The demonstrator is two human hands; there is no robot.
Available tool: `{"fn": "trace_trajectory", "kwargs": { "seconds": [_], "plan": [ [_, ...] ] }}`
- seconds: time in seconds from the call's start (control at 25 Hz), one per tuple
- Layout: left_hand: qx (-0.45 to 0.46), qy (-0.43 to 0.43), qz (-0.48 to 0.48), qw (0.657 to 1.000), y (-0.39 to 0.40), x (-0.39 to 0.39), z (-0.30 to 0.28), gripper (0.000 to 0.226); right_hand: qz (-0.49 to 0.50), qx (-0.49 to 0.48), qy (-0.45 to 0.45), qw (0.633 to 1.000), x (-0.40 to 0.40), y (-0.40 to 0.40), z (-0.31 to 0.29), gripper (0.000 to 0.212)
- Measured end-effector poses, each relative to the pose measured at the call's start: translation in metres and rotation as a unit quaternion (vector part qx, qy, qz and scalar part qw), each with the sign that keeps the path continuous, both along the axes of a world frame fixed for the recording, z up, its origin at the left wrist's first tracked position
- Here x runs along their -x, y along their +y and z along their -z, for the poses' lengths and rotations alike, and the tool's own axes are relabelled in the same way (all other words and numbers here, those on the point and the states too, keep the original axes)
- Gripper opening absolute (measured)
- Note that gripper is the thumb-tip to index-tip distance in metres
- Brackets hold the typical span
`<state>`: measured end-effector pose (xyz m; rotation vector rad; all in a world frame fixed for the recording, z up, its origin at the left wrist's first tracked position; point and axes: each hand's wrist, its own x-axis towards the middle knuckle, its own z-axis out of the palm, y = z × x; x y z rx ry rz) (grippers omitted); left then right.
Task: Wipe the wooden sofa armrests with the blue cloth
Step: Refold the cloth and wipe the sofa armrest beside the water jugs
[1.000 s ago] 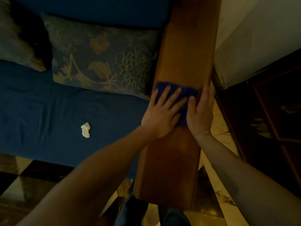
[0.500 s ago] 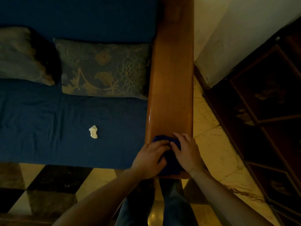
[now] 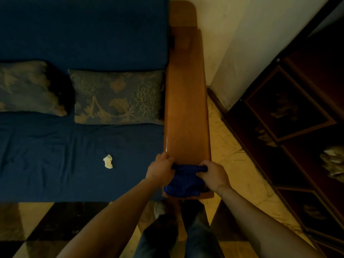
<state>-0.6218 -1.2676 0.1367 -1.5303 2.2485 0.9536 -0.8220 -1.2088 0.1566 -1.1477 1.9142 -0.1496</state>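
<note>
Head view: both hands grip blue cloth (image 3: 183, 185); armrest (image 3: 187, 108) end.

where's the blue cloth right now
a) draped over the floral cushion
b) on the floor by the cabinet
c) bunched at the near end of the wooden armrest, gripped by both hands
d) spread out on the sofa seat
c: the blue cloth lies bunched on the near end of the wooden armrest, with the left hand and right hand each gripping its top edge.

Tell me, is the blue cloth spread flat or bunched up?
Bunched up. The cloth lies in a crumpled heap at the armrest's near end, both hands pinching its upper edge.
</note>
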Motion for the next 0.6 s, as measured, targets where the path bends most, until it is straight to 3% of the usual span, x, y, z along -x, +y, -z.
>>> {"fn": "trace_trajectory", "kwargs": {
  "seconds": [0.16, 0.32, 0.44, 0.6],
  "plan": [
    [-0.008, 0.114, -0.032, 0.993, 0.012, -0.026, -0.045, 0.026, 0.047, 0.108, -0.072, 0.990, -0.001, 0.007, -0.044, 0.017],
    [0.109, 0.204, -0.018, 0.973, 0.011, -0.044, -0.117, 0.017, 0.076, 0.201, -0.133, 0.967, -0.005, -0.003, -0.112, 0.018],
    [0.181, 0.314, -0.071, 0.929, -0.007, -0.048, -0.177, 0.018, 0.098, 0.280, -0.201, 0.934, -0.012, -0.022, -0.177, 0.019],
    [0.174, 0.475, -0.158, 0.848, -0.025, -0.053, -0.265, 0.019, 0.093, 0.371, -0.291, 0.877, -0.025, -0.049, -0.262, 0.023]
  ]
}}
